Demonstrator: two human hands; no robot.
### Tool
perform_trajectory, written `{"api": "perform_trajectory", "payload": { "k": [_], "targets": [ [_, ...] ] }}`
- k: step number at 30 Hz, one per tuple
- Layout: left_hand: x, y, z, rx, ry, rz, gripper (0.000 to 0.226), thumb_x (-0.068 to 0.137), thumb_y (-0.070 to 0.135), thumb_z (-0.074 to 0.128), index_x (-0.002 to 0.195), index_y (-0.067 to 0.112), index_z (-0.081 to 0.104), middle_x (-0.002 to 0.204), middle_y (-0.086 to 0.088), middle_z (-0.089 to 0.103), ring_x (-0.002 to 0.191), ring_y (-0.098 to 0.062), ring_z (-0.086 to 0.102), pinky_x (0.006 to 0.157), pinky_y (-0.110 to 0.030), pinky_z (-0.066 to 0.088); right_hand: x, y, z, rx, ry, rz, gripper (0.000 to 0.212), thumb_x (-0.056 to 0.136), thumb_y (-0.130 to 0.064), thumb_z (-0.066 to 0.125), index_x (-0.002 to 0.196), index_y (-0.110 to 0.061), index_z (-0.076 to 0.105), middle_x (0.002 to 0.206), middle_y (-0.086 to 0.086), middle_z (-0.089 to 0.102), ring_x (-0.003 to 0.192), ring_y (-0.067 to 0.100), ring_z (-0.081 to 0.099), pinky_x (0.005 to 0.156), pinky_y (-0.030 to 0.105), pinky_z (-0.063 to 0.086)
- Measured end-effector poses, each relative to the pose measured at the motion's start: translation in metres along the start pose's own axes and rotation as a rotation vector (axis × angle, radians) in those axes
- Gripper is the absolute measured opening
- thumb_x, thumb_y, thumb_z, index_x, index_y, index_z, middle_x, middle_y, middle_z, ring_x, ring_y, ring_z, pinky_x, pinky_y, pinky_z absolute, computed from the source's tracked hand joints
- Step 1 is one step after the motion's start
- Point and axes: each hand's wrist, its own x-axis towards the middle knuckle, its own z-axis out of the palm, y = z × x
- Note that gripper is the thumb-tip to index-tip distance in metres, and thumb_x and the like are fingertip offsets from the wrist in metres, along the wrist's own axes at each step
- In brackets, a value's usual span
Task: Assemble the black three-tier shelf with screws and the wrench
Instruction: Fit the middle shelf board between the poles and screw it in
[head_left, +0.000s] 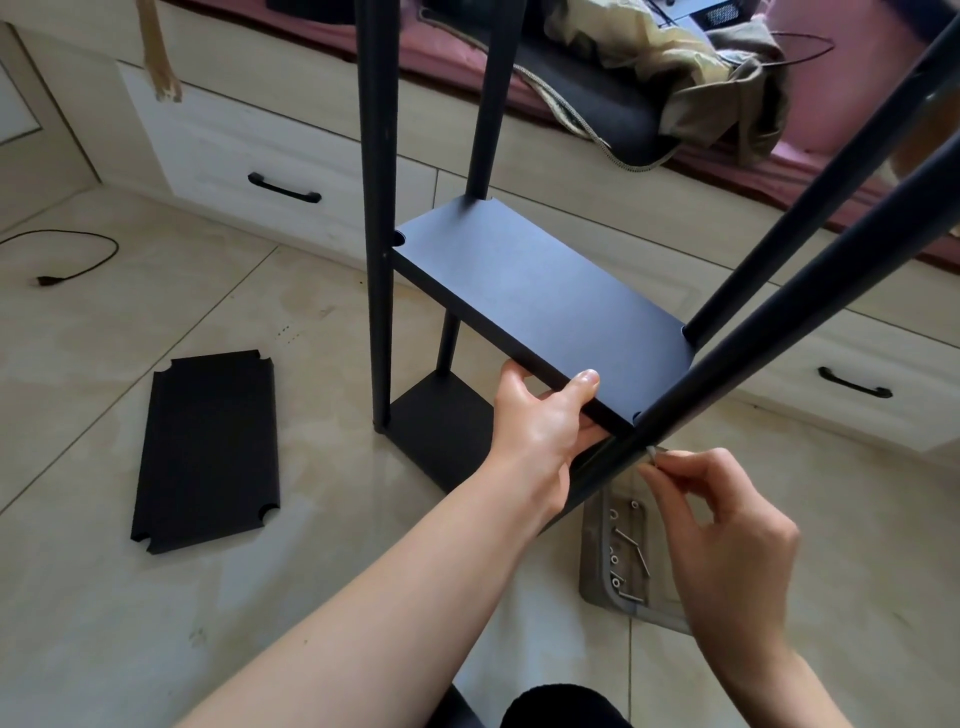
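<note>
Background stuff: cream drawers with black handles (284, 188), a black cable (78, 262) lying on the tile floor (130, 623), and crumpled olive clothes (691, 67) piled on a pink cushion (852, 98).

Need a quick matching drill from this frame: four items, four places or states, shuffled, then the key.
Items
1. left hand
2. right hand
3. loose shelf panel
4. spare screws

States
A. lying flat on the floor tiles, away from the frame
B. gripping the near edge of the middle shelf
C. lying in a grey tray on the floor
D. pinching a screw at the near-right post

Pairs: 1-B, 2-D, 3-A, 4-C
</note>
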Motion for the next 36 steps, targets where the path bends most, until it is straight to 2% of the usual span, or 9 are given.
{"api": "perform_trajectory", "payload": {
  "k": [2,5,9,14,20,23,30,34,36],
  "targets": [
    [-0.001,-0.001,0.0,0.001,0.002,-0.001,0.042,0.094,-0.003,0.064,0.126,0.017,0.047,0.115,-0.016,0.069,0.099,-0.034,0.072,0.084,-0.047,0.061,0.0,0.001,0.0,-0.095,0.009,-0.081,0.01,0.084,-0.009,0.076,0.08,-0.005,0.067,0.074,0.002,0.065,0.069,0.011,0.055,0.072,0.004,0.039],
    [-0.001,-0.001,0.0,0.005,0.001,0.0,0.044,0.093,-0.002,0.065,0.129,0.017,0.046,0.118,-0.017,0.068,0.102,-0.035,0.072,0.086,-0.049,0.06,0.002,0.002,-0.001,-0.133,-0.015,-0.119,0.011,0.08,-0.004,0.078,0.078,-0.004,0.067,0.072,0.003,0.064,0.063,0.015,0.058,0.069,0.009,0.039],
    [0.001,-0.002,0.0,0.009,0.003,-0.002,0.046,0.093,-0.001,0.066,0.13,0.019,0.046,0.12,-0.016,0.067,0.102,-0.034,0.072,0.088,-0.051,0.059,0.002,0.0,-0.002,0.178,-0.047,0.119,0.011,0.077,-0.011,0.078,0.078,-0.014,0.067,0.075,-0.01,0.069,0.072,0.006,0.066,0.072,0.012,0.049],
    [0.001,-0.003,-0.001,-0.002,-0.007,0.004,0.046,0.093,-0.001,0.066,0.128,0.021,0.046,0.119,-0.015,0.067,0.101,-0.034,0.072,0.084,-0.049,0.061,0.002,0.001,0.001,0.45,-0.037,0.384,0.017,0.079,-0.001,0.076,0.076,-0.015,0.066,0.076,-0.003,0.073,0.068,0.005,0.065,0.068,0.013,0.051],
    [-0.001,-0.003,0.0,-0.016,-0.007,0.009,0.04,0.094,-0.002,0.065,0.122,0.021,0.048,0.115,-0.014,0.069,0.1,-0.033,0.073,0.081,-0.045,0.062,0.007,-0.002,0.0,0.462,-0.041,0.431,0.015,0.079,-0.001,0.077,0.075,-0.012,0.067,0.076,0.001,0.073,0.067,0.011,0.067,0.066,0.016,0.053],
    [-0.002,-0.004,0.001,-0.01,-0.001,0.01,0.043,0.094,-0.002,0.064,0.128,0.018,0.047,0.116,-0.015,0.068,0.097,-0.032,0.073,0.08,-0.045,0.062,0.011,-0.003,0.0,0.435,-0.051,0.436,0.014,0.078,-0.003,0.079,0.075,-0.011,0.067,0.074,0.003,0.073,0.067,0.017,0.068,0.066,0.021,0.055],
    [-0.003,-0.003,0.001,-0.011,-0.003,0.011,0.044,0.094,-0.003,0.064,0.13,0.017,0.046,0.116,-0.015,0.068,0.1,-0.032,0.073,0.082,-0.046,0.062,0.022,0.003,-0.011,0.355,-0.162,0.392,0.016,0.073,-0.013,0.084,0.076,-0.018,0.068,0.072,0.0,0.071,0.064,0.009,0.064,0.062,0.017,0.052],
    [-0.003,-0.003,0.001,-0.007,-0.007,0.007,0.045,0.094,-0.001,0.064,0.131,0.018,0.046,0.117,-0.015,0.068,0.099,-0.032,0.073,0.082,-0.046,0.062,0.025,0.006,-0.01,0.481,-0.22,0.478,0.011,0.072,-0.01,0.082,0.072,-0.011,0.071,0.067,0.006,0.072,0.055,0.007,0.06,0.054,0.016,0.049],
    [-0.002,-0.003,0.001,-0.009,-0.006,0.009,0.044,0.094,-0.001,0.065,0.129,0.018,0.047,0.117,-0.015,0.068,0.099,-0.032,0.073,0.085,-0.048,0.061,0.023,0.005,-0.008,0.599,-0.216,0.591,0.015,0.07,-0.018,0.081,0.072,-0.007,0.071,0.066,0.01,0.071,0.054,0.008,0.058,0.052,0.016,0.048]
  ]
}}
